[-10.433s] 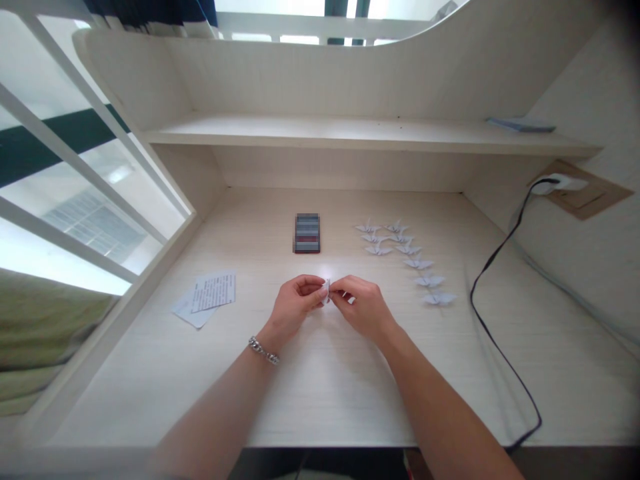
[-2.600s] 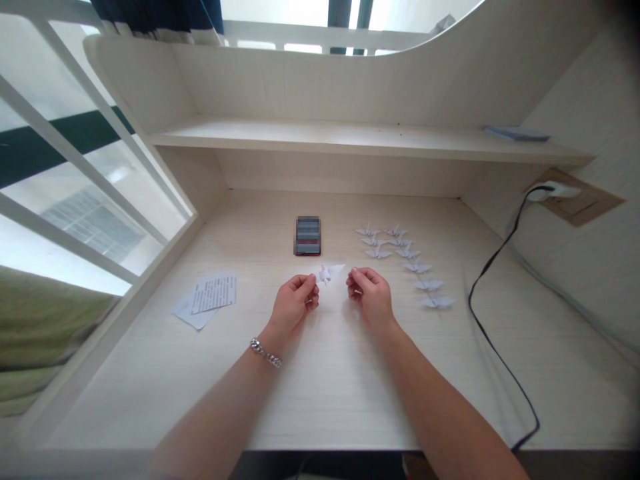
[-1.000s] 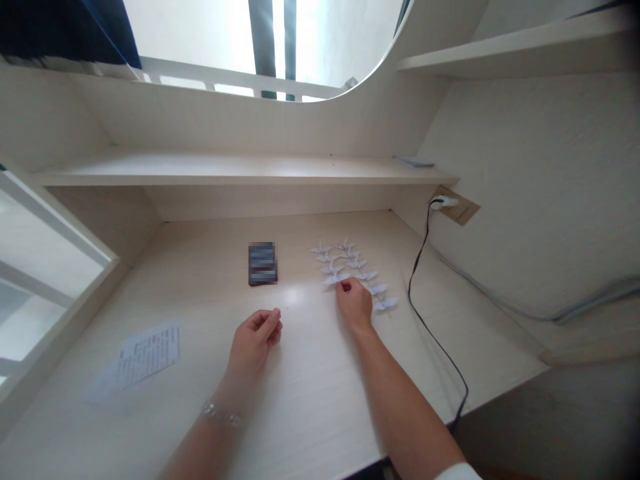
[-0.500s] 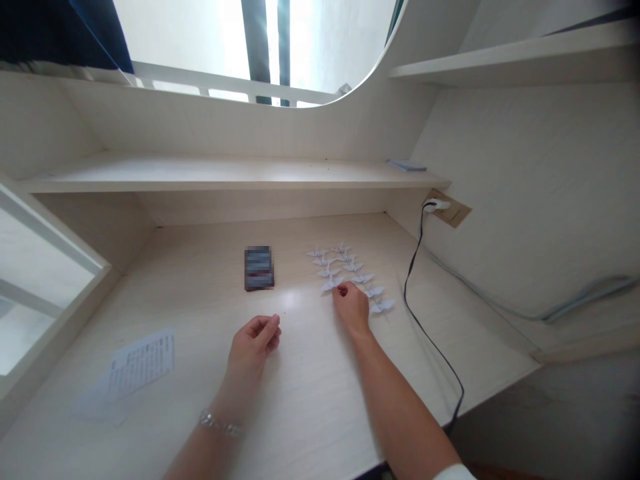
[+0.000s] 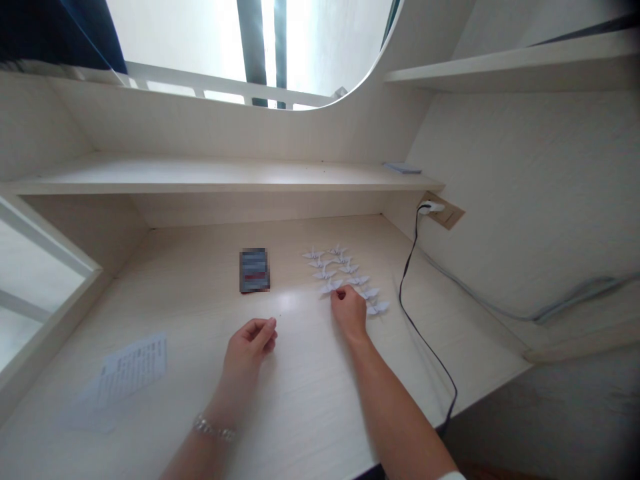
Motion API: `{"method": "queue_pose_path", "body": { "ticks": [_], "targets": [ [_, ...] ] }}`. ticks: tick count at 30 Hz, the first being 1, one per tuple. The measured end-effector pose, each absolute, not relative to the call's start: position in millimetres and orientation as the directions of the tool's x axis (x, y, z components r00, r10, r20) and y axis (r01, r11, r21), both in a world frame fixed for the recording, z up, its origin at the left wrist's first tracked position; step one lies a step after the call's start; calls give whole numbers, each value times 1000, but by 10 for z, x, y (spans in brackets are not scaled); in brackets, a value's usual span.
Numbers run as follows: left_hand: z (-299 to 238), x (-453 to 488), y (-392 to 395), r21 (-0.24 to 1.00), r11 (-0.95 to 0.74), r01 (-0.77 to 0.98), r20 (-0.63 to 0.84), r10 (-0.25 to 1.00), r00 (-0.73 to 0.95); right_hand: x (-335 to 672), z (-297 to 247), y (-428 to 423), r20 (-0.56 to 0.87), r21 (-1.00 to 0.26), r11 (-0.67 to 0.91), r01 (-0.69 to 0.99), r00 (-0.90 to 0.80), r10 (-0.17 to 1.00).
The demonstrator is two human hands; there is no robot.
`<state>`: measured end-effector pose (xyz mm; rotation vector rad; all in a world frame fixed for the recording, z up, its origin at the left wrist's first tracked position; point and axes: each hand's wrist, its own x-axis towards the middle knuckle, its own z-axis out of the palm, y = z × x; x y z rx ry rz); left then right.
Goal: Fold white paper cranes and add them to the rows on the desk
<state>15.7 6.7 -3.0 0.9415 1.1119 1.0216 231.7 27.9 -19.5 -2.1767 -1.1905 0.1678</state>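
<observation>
Several white folded paper cranes stand in two rows on the right half of the desk. My right hand [image 5: 349,310] is closed at the near end of the left row, its fingertips pinching the nearest paper crane [image 5: 331,287] there. Beside that hand, to the right, is the closest crane of the other row [image 5: 377,308]. My left hand [image 5: 253,343], with a bracelet at its wrist, hovers or rests near the desk's middle. Its thumb and fingers are pressed together, and nothing shows between them.
A dark, pixelated flat rectangle [image 5: 255,271] lies left of the cranes. Printed paper [image 5: 133,365] is at the left. A black cable [image 5: 425,327] runs from the wall socket [image 5: 445,210] over the desk's right side. A shelf [image 5: 225,187] spans the back.
The camera view has shifted slightly, so everything sits a little further left. Both hands keep almost the same pose, the right one still at the same paper crane.
</observation>
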Motion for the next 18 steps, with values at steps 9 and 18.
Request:
{"method": "queue_pose_path", "body": {
  "ticks": [9,18],
  "targets": [
    [-43,156,61,963,238,-128,-221,966,131,2303,-160,241,172,-584,-401,706,590,789],
    [-13,103,32,951,-39,308,-3,991,137,2062,-96,107,84,-529,-371,763,482,872]
  ]
}}
